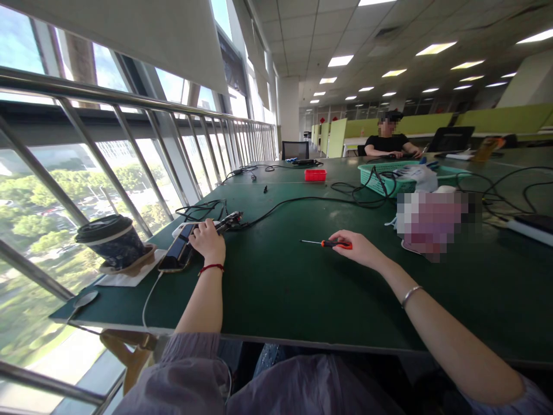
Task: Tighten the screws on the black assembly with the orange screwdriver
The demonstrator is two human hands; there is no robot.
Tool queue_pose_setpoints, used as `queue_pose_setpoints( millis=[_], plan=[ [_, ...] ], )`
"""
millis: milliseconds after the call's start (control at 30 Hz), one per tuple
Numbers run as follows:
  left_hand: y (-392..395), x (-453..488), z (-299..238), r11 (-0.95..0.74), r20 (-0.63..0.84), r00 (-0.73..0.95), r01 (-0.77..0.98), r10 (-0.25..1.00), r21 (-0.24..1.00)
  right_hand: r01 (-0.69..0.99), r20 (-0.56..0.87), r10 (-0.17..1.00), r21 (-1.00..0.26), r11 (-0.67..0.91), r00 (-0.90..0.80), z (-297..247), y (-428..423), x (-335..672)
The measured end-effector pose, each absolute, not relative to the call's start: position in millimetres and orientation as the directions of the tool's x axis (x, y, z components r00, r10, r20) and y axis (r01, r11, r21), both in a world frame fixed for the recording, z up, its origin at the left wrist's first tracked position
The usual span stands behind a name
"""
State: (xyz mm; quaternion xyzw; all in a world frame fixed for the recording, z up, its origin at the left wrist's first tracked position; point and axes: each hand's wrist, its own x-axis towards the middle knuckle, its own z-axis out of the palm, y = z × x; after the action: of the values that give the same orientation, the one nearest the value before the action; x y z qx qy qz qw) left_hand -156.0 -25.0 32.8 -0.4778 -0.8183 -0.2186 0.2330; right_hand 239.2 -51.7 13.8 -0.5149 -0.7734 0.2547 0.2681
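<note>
My right hand [356, 248] is closed around the orange-and-black handle of a screwdriver [328, 244]. Its thin metal shaft points left, just above or on the green tabletop. My left hand [209, 242] has its fingers curled down between a phone [177, 251] and a dark, elongated item [231, 221] with a black cable. Exactly what these fingers grip is hidden. A white cable runs from the phone's lower end over the front edge of the table.
A lidded coffee cup [114, 242] stands in a cardboard holder on the left. Farther back are a red tray [315, 175] and a teal basket [380, 181] with bagged items. Black cables [285, 202] cross the green table [280, 288]. Another person [389, 141] sits at the far side.
</note>
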Motion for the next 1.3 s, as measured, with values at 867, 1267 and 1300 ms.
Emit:
queue_pose_setpoints(
  millis=[867, 1267, 1300],
  plan=[
    [-30.8, -8.4, 23.4, -0.576, 0.593, 0.499, 0.815, 0.632, -0.072, 0.743, 0.419, 0.907, -0.592, 0.312, -0.046, 14.2, -43.0, 248.2],
    [-3.3, -70.8, 15.0, -0.067, 0.532, -0.004, 0.991, 0.846, 0.113, 0.812, 0.261, 0.961, -0.540, 0.220, -0.087, -1.8, -31.6, 256.8],
    [-2.2, -86.8, 14.9, 0.027, 0.503, -0.094, 0.990, 0.859, 0.138, 0.812, 0.257, 0.962, -0.541, 0.219, -0.089, -1.7, -31.9, 256.5]
  ],
)
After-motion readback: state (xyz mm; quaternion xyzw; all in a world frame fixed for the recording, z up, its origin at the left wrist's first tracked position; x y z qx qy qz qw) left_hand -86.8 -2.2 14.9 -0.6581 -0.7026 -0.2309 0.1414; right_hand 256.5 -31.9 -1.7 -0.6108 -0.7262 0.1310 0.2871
